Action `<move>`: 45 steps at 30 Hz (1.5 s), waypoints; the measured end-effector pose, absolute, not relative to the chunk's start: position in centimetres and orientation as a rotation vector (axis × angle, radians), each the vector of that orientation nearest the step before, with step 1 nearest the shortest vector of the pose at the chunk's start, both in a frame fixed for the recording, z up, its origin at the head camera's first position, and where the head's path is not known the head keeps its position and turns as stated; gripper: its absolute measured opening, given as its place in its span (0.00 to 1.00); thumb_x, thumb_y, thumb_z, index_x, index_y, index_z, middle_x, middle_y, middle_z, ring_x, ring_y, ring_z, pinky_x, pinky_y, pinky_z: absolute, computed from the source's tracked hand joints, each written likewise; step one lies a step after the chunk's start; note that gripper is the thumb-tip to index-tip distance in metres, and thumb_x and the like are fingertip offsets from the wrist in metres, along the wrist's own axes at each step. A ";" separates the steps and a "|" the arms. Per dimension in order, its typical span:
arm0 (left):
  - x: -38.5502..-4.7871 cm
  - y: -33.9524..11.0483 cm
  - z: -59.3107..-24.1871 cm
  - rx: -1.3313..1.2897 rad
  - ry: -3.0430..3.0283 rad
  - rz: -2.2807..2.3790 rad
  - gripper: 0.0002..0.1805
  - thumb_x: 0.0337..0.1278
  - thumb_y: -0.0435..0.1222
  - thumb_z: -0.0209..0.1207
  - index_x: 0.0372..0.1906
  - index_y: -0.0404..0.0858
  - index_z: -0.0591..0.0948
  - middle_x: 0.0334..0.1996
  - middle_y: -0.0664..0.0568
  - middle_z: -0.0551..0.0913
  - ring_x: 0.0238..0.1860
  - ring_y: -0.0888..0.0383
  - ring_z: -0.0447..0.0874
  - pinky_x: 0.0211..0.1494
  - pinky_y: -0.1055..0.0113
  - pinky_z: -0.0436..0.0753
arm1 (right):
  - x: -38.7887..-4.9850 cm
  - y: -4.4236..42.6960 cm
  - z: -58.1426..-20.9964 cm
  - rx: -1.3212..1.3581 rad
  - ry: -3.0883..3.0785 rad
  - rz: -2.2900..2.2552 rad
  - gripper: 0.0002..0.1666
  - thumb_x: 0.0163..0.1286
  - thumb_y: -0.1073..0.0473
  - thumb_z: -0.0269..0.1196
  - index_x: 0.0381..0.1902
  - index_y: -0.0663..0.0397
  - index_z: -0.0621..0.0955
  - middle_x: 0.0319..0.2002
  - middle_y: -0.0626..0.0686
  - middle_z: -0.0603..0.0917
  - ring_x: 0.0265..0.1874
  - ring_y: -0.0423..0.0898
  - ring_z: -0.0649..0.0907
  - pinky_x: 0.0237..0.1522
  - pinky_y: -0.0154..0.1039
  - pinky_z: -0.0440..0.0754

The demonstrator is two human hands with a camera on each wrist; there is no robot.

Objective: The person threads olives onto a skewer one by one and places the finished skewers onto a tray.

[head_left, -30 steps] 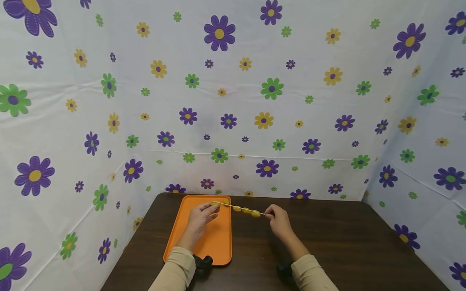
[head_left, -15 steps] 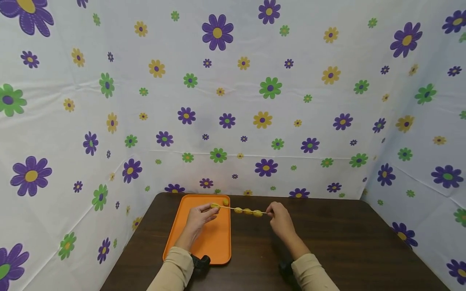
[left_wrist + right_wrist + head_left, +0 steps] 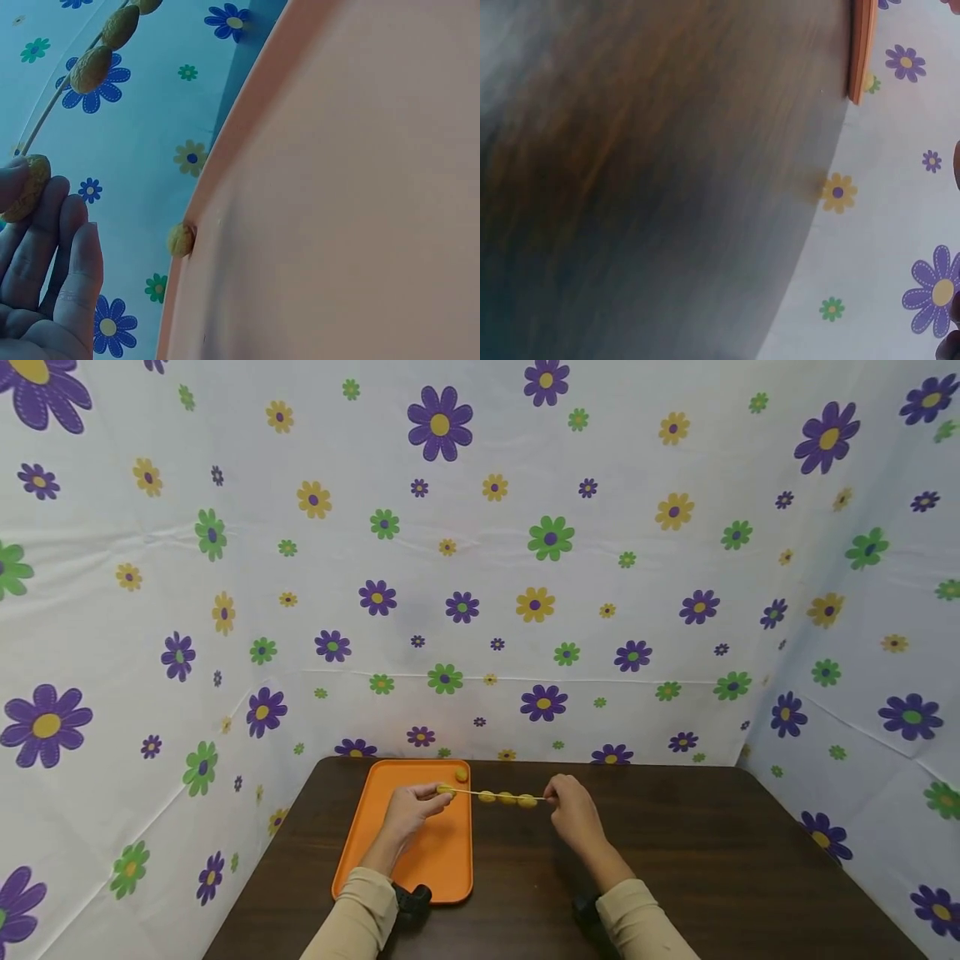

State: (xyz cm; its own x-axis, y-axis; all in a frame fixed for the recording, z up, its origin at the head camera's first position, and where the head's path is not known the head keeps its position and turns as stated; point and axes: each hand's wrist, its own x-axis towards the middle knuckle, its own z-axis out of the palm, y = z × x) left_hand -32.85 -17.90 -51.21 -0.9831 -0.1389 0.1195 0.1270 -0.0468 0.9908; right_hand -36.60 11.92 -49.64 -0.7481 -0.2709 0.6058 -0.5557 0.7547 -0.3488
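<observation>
A thin, straight pale skewer (image 3: pixel 478 792) spans the gap between my hands above the table. Several yellow-brown, wrinkled oval pieces (image 3: pixel 507 798) are threaded on it toward its right half. My left hand (image 3: pixel 405 814) pinches another wrinkled oval piece (image 3: pixel 30 187) between thumb and fingers, at the skewer's left end. How deep the skewer goes into that piece is hidden. My right hand (image 3: pixel 576 814) pinches the skewer's right end; only a sliver of fingertips shows in the right wrist view. One loose oval piece (image 3: pixel 461 773) lies at the far right corner of the orange tray (image 3: pixel 442 868).
The tray rests on the left of the dark wooden table (image 3: pixel 675 852), below my left hand. A white flowered cloth (image 3: pixel 480 568) walls in the table's back and both sides. Dark wrist devices (image 3: pixel 412 900) are strapped beneath both sleeves.
The skewer has gone from sloping down to the right to nearly level, its left end slightly lower. Both hands keep their pinch. The head view has shifted a little.
</observation>
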 end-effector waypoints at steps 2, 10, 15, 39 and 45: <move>-32.8 -17.9 -51.2 0.011 -2.048 -2.144 0.18 0.58 0.31 0.70 0.51 0.27 0.86 0.41 0.40 0.90 0.43 0.52 0.90 0.48 0.62 0.87 | -36.6 11.8 -49.6 0.627 -2.415 0.710 0.18 0.54 0.80 0.69 0.26 0.52 0.79 0.28 0.48 0.79 0.31 0.47 0.79 0.36 0.47 0.82; -32.6 -17.7 -51.1 -0.038 -2.100 -2.123 0.17 0.61 0.28 0.67 0.53 0.23 0.84 0.43 0.37 0.89 0.49 0.42 0.88 0.51 0.59 0.86 | -36.3 11.6 -49.7 0.621 -2.432 0.723 0.18 0.55 0.80 0.69 0.26 0.52 0.79 0.28 0.48 0.79 0.31 0.46 0.79 0.35 0.47 0.82; -33.1 -17.8 -51.6 -0.064 -2.141 -2.104 0.16 0.62 0.31 0.67 0.52 0.25 0.85 0.43 0.39 0.89 0.46 0.48 0.90 0.51 0.61 0.87 | -36.4 11.7 -49.9 0.613 -2.435 0.736 0.18 0.55 0.80 0.69 0.27 0.53 0.79 0.28 0.49 0.79 0.31 0.46 0.79 0.35 0.47 0.82; -33.1 -17.7 -51.9 -0.092 -2.197 -2.059 0.16 0.62 0.33 0.69 0.50 0.26 0.86 0.40 0.39 0.90 0.47 0.39 0.88 0.48 0.59 0.88 | -36.1 11.3 -50.3 0.657 -2.442 0.835 0.18 0.55 0.83 0.65 0.26 0.54 0.79 0.28 0.48 0.79 0.31 0.47 0.79 0.34 0.46 0.81; -33.3 -17.4 -51.6 -0.119 -2.223 -2.041 0.15 0.62 0.34 0.69 0.50 0.27 0.87 0.41 0.39 0.89 0.46 0.43 0.89 0.49 0.58 0.88 | -36.0 11.5 -50.2 0.638 -2.461 0.861 0.17 0.57 0.82 0.66 0.27 0.54 0.79 0.28 0.49 0.79 0.31 0.47 0.80 0.34 0.46 0.82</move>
